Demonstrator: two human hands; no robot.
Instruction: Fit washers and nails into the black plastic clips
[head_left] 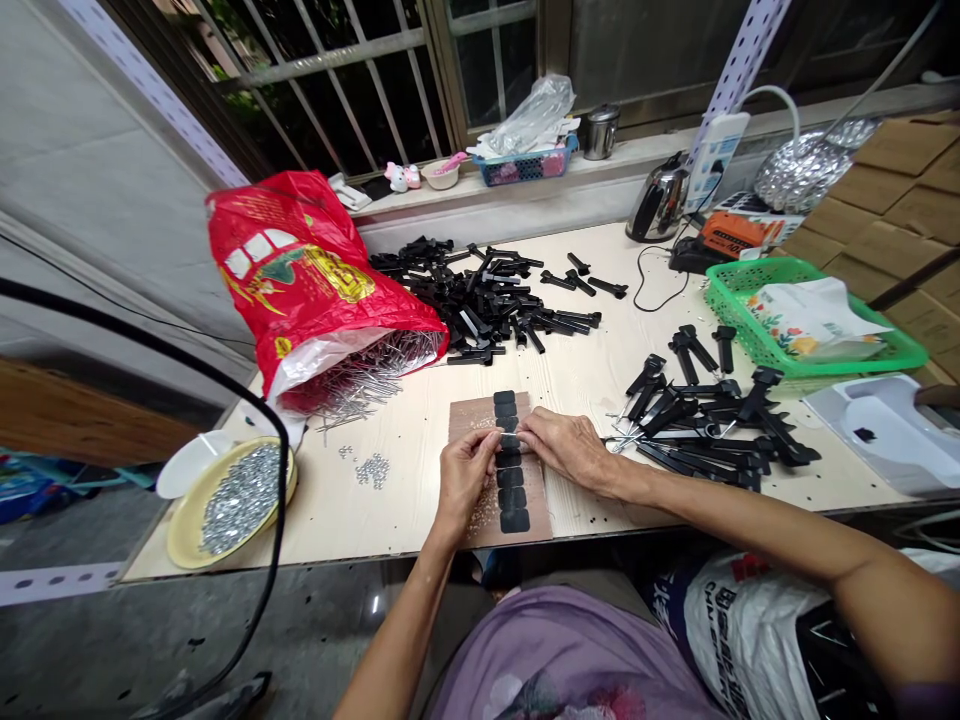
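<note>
Pinch grip, L hand [465,472] + R hand [568,447], on black piece [509,442], palms down

Your left hand [465,470] and right hand [566,445] meet fingertip to fingertip just inside the front edge of the table [360,520], knuckles up, fingers curled and pinching; both bare forearms angle inward.

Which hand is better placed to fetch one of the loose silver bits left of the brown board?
Probably the left hand: the silver bits lie on its side of the brown board; the right hand would have to cross over.
</note>
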